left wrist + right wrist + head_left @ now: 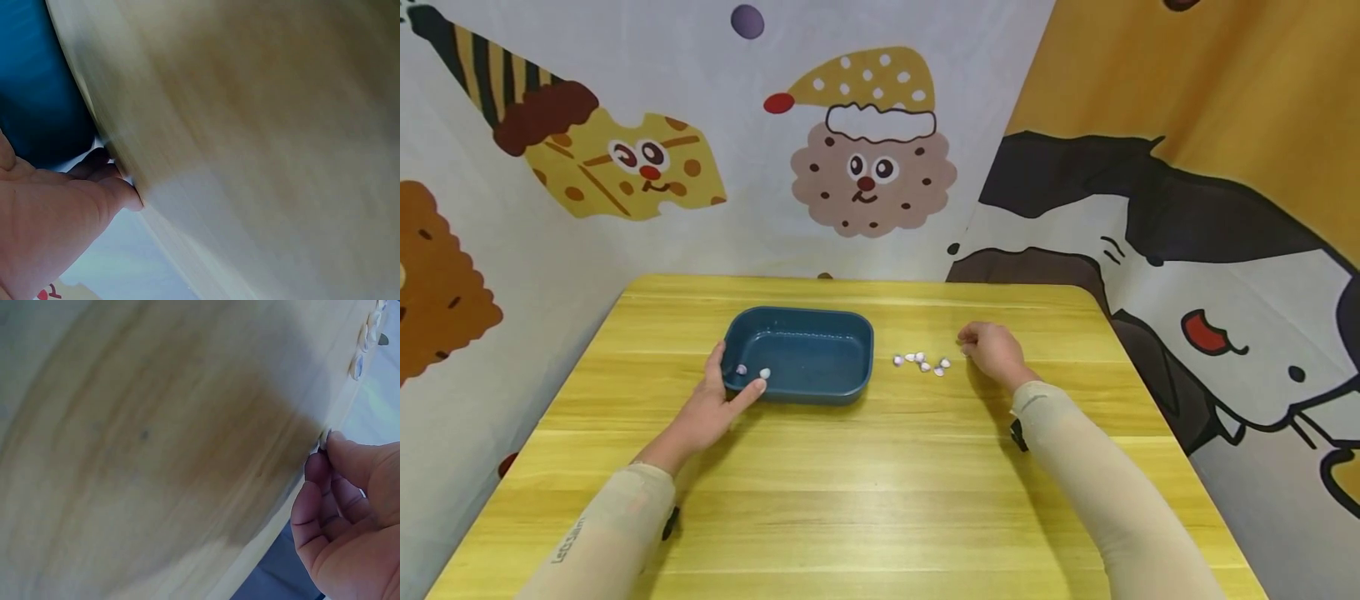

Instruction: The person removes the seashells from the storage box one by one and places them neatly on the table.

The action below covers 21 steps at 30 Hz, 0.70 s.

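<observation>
A dark blue rectangular dish (801,400) stands on the table left of centre. My left hand (715,407) holds its near left corner, the thumb at the near rim and the fingers along the left side. Inside the dish, near that corner, lie two small seashells, one purplish (741,369) and one pale (765,373). Over to the right, my right hand (996,354) pinches a small seashell (324,439) between thumb and forefinger, low over the tabletop. Between the dish and this hand, several white and purplish seashells (925,366) lie in a loose cluster.
The light wooden table (880,500) carries all of this. Behind it hangs a printed cloth (700,50) with cartoon figures, and a yellow patterned cloth (1150,83) hangs at the right. Both wrists have long pale sleeves (1097,467).
</observation>
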Available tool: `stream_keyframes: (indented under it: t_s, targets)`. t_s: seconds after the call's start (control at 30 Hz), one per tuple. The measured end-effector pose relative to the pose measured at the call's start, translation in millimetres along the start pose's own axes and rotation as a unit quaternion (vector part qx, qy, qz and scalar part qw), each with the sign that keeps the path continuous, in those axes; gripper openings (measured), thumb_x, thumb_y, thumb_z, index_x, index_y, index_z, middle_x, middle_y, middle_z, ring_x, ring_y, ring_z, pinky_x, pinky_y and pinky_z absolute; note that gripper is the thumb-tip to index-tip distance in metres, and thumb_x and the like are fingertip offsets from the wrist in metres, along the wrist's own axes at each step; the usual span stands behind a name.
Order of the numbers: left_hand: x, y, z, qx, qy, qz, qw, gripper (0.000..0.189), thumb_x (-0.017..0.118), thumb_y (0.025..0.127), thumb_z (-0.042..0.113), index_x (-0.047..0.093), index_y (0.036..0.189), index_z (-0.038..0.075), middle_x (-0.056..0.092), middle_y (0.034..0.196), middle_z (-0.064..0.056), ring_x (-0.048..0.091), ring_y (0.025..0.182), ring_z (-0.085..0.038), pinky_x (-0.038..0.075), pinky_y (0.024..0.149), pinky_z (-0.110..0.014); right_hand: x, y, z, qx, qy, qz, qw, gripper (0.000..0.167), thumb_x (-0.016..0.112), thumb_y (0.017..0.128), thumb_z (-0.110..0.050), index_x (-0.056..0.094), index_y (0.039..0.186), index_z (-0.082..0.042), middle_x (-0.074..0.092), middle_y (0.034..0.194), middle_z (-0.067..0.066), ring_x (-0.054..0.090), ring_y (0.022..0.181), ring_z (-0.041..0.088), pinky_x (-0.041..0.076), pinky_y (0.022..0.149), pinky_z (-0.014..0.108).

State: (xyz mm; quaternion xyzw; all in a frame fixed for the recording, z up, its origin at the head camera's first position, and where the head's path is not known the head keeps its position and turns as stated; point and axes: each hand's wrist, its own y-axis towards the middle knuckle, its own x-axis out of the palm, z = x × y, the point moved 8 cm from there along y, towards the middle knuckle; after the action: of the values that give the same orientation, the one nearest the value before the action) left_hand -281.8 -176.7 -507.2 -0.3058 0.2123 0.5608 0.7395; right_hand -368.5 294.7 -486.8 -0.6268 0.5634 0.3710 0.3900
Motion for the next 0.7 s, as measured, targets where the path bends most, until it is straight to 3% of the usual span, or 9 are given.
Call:
stream_keyframes:
  t_s: [0.3,0.6,0.7]
  targets:
    - [-0.5,0.2,-2.9,0.005,-0.004,0.002,1.0000,0.115,0.051,0.104,0.072,-0.030,0.167,0.018,0.010,0.173,-0.040,0.023,0.157,-0.062,0.026,0.123,-0.076,-4.4,1.5,-10.5,-0.002,0.049,-0.005,0.9988,0.029,0.066,0.108,-0.022,0.073,0.130,-0.004,0.077,0.124,0.016,0.075,0.101,0.029,0.061,0.090,0.046]
    - [-2.5,0.5,-4.0,0.007,-0.002,0.004,1.0000,0.116,0.050,0.103,0.073,-0.030,0.167,0.019,0.011,0.173,-0.040,0.024,0.156,-0.061,0.027,0.123,-0.076,10.4,10.1,-54.7,-0.030,0.073,-0.035,0.9962,0.034,0.064,0.109,-0.027,0.072,0.134,-0.005,0.075,0.127,0.014,0.070,0.115,0.031,0.059,0.097,0.048]
    - [-3.2,0.5,-1.5,0.009,-0.002,0.005,0.9999,0.115,0.051,0.103,0.072,-0.030,0.167,0.020,0.011,0.173,-0.040,0.025,0.156,-0.061,0.027,0.123,-0.076,22.3,12.1,-69.5,-0.041,0.090,-0.065,0.9930,0.036,0.064,0.109,-0.028,0.070,0.137,-0.005,0.074,0.127,0.014,0.071,0.107,0.028,0.060,0.091,0.045]
